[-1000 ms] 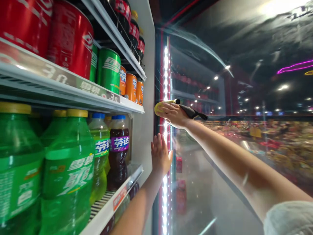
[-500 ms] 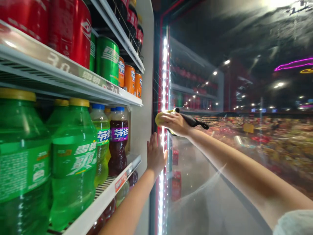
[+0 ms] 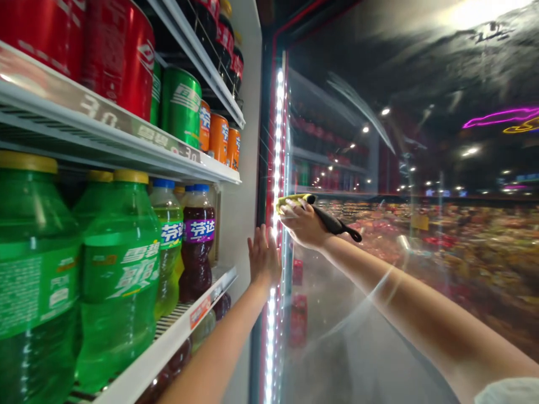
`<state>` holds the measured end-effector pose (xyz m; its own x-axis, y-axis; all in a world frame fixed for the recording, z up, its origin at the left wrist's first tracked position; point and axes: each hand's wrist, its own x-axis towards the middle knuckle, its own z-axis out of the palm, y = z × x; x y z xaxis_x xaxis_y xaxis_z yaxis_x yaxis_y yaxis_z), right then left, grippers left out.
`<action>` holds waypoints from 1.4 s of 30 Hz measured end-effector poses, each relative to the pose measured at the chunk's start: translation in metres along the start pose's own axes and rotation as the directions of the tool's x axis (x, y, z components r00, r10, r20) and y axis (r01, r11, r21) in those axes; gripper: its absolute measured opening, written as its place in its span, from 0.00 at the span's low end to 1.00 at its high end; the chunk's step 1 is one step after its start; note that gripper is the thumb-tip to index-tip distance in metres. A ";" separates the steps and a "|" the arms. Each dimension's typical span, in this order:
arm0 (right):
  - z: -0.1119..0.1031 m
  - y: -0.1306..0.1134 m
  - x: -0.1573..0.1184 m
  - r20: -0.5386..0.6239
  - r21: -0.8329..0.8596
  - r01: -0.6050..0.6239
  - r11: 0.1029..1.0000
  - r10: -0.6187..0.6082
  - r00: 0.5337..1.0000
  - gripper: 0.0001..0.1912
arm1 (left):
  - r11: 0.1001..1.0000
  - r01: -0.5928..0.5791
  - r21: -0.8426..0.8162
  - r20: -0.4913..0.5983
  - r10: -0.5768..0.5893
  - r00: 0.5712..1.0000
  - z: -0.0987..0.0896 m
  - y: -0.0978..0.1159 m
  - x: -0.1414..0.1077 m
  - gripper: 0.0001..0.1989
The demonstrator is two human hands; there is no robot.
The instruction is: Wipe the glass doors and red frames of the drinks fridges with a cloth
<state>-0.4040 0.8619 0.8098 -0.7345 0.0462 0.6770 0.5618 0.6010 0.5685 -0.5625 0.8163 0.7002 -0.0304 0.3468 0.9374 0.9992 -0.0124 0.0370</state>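
Observation:
My right hand [image 3: 306, 225] is closed around the head of a window wiper. The wiper [image 3: 330, 219] has a yellow-green edge and a black handle with a loop at its end, pointing right and down. It is by the glass door [image 3: 349, 314], next to the lit LED strip [image 3: 278, 134] on the door's inner edge. My left hand [image 3: 264, 259] is open, fingers stretched upward, palm toward the door frame beside the strip. Whether it touches the frame, I cannot tell. Smeary streaks show on the glass.
At left, fridge shelves [image 3: 168, 353] hold green bottles [image 3: 120, 280], a dark purple bottle [image 3: 197, 247], red cans [image 3: 120, 56], a green can [image 3: 182, 106] and orange cans [image 3: 219, 137]. Bright goods and lights show through the glass.
My right hand and the wiper have shifted slightly right and down, off the LED strip onto the glass beside it. My left hand stays at the frame. The view has shifted slightly.

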 end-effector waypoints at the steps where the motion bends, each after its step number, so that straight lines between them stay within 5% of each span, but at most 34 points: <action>1: 0.000 -0.001 -0.005 0.032 0.003 0.054 0.999 -0.054 0.998 0.19 | 1.000 0.009 -0.014 -0.012 -0.009 1.000 0.001 -0.003 0.000 0.31; 4: -0.014 0.013 -0.003 0.085 -0.014 0.134 0.991 -0.133 0.987 0.19 | 0.999 0.010 -0.033 -0.028 -0.011 1.000 0.000 -0.008 0.005 0.30; 7: -0.030 0.029 0.011 -0.013 -0.073 -0.014 0.997 0.013 1.000 0.20 | 1.000 0.000 -0.029 -0.024 0.000 1.000 -0.003 -0.008 0.012 0.32; 10: -0.027 0.022 0.007 -0.131 -0.093 -0.167 0.982 0.154 0.979 0.21 | 1.000 -0.012 -0.026 -0.051 0.011 0.999 -0.010 -0.007 0.016 0.32; 14: -0.005 -0.009 -0.017 -0.031 -0.079 -0.022 0.997 0.020 0.999 0.21 | 0.999 -0.018 -0.031 -0.099 0.015 0.995 -0.017 -0.002 0.020 0.28; 17: -0.011 -0.003 -0.017 0.036 -0.084 0.036 0.996 -0.034 0.999 0.20 | 0.999 -0.008 -0.047 -0.110 0.003 0.994 -0.017 0.008 0.028 0.27; 22: -0.056 0.036 -0.022 -0.159 -0.169 -0.240 0.956 0.214 0.964 0.22 | 0.992 -0.079 -0.094 -0.126 0.067 0.990 -0.016 0.028 0.043 0.29; 25: -0.059 0.025 -0.052 -0.231 -0.205 -0.330 0.921 0.282 0.931 0.24 | 0.990 -0.078 -0.114 -0.117 0.065 0.991 -0.020 0.031 0.047 0.29; 30: -0.043 0.000 -0.069 -0.083 -0.212 -0.174 0.962 0.159 0.984 0.25 | 0.987 -0.059 -0.150 -0.109 0.042 0.993 -0.024 0.033 0.056 0.29; 35: -0.070 0.038 -0.044 -0.141 -0.205 -0.237 0.950 0.211 0.967 0.23 | 0.971 -0.145 -0.190 -0.113 0.126 0.986 -0.020 0.060 0.069 0.29; 39: -0.080 0.037 -0.076 -0.252 -0.239 -0.421 0.875 0.363 0.897 0.24 | 0.949 -0.217 -0.227 -0.109 0.197 0.974 -0.017 0.074 0.063 0.30; 42: -0.074 0.022 -0.102 -0.176 -0.266 -0.360 0.894 0.322 0.930 0.24 | 0.935 -0.228 -0.271 -0.102 0.207 0.973 -0.014 0.076 0.058 0.30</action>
<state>-0.2893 0.8114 0.7878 -0.4352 0.0962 0.8952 0.8681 0.3086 0.3888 -0.4884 0.8227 0.7625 0.1749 0.2393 0.9551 0.9350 -0.3444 -0.0850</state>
